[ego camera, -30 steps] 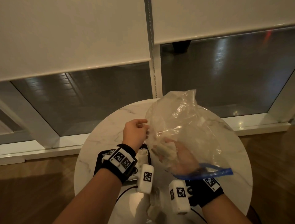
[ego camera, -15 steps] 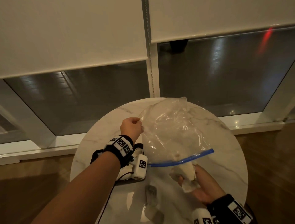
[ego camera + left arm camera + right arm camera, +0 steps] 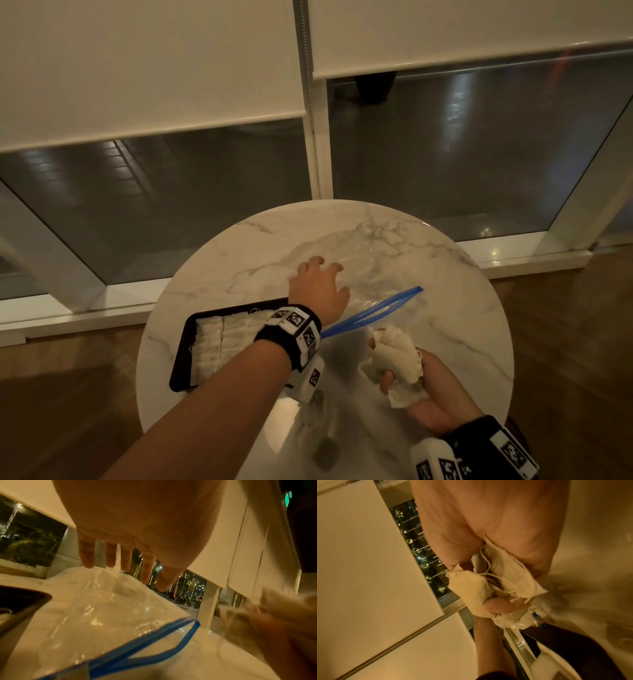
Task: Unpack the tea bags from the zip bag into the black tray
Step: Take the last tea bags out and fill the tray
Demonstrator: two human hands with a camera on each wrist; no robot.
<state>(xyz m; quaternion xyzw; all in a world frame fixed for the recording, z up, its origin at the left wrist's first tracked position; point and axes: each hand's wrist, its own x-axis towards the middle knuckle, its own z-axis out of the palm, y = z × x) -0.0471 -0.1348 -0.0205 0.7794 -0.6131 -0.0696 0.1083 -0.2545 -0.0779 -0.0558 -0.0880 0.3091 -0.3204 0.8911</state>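
Note:
The clear zip bag (image 3: pixel 373 270) lies flat on the round marble table (image 3: pixel 239 260), its blue zip mouth (image 3: pixel 376 306) gaping toward me. My left hand (image 3: pixel 322 274) spreads its straight fingers over the bag's left side, gripping nothing. In the left wrist view the fingertips (image 3: pixel 87 561) hang just above the crumpled zip bag (image 3: pixel 102 608). My right hand (image 3: pixel 404 380) holds a bunch of pale tea bags (image 3: pixel 394 356) at the near right, outside the bag; the thumb (image 3: pixel 498 605) presses into the tea bags (image 3: pixel 471 588). The black tray (image 3: pixel 183 353) at the left holds rows of tea bags (image 3: pixel 219 339).
The table's rim (image 3: pixel 507 342) curves close on the right, with wooden floor (image 3: pixel 565 342) beyond it. Dark windows and white roller blinds (image 3: pixel 154 61) stand behind the table. My left forearm (image 3: pixel 222 387) crosses over the tray's near right part.
The left hand has let go of the raised bag, which now lies flat, and has opened over it. The right hand came out of the bag with tea bags and drew back toward me.

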